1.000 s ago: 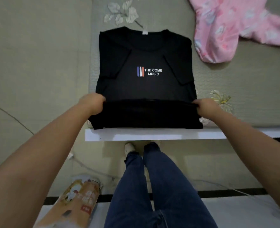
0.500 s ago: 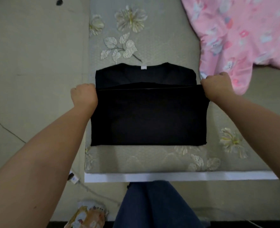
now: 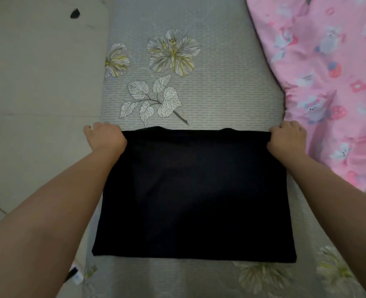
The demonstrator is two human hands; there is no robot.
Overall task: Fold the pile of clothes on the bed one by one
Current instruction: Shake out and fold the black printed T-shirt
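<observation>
Hem of the black cotton T-shirt now covers its collar; I see my left hand and right hand gripping the far corners, forming a flat rectangle on the grey floral woven mat.

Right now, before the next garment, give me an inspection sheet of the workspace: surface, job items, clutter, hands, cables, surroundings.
Surface: bed sheet, grey with printed flowers and leaves, lying flat.
Job's things: black shirt folded into a rectangle on the sheet, its far edge doubled over; pink garment unfolded at the right, apart from the shirt.
Clutter: small dark scrap on the floor at far left.
Hands: left hand grips the shirt's far left corner; right hand grips its far right corner.
Cables: a white and black item by the bed's left edge, too partial to identify.
Surroundings: pale floor left of the bed.
</observation>
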